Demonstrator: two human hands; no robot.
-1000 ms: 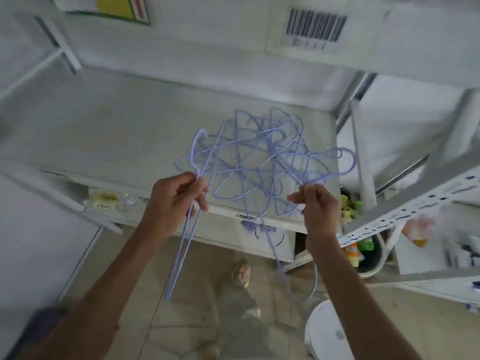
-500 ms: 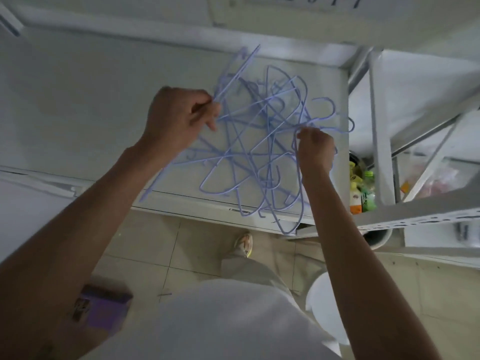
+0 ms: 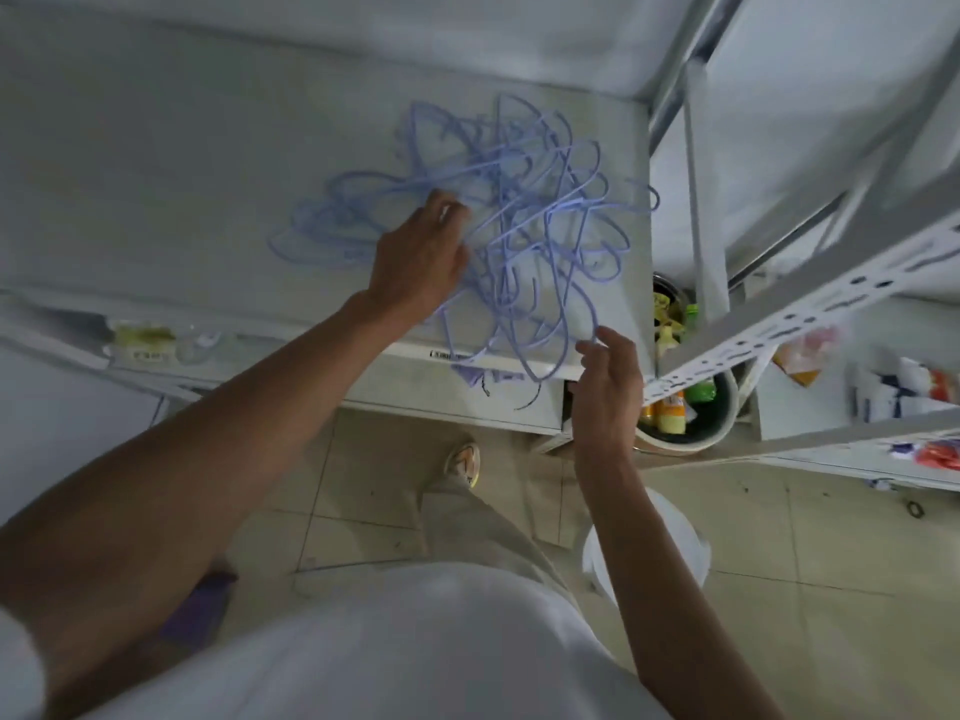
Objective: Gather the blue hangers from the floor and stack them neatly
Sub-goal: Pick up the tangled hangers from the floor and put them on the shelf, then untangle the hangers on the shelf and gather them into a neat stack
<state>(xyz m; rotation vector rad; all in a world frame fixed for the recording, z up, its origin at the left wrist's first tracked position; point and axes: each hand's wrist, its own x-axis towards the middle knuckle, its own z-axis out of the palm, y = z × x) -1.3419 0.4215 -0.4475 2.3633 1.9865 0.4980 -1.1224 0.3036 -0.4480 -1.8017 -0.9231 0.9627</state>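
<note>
Resting now on shelf (image 3: 156, 163), hangers (image 3: 519, 226), left hand (image 3: 421, 257) fingers flattened, right hand (image 3: 605, 376) released.

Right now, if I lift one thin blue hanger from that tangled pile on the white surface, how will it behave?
The blue hangers are interlocked, so neighbours will probably drag along. They look thin, likely light and springy. Some overhang the white surface edge and may slip off.

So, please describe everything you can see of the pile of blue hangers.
The blue hangers are thin, pale blue, wire-like in look, with curved hooks. They lie tangled in a loose heap on the white surface, near its front right corner; some ends overhang the edge. The left hand rests in the heap; the right hand touches one loop at the front.
</note>
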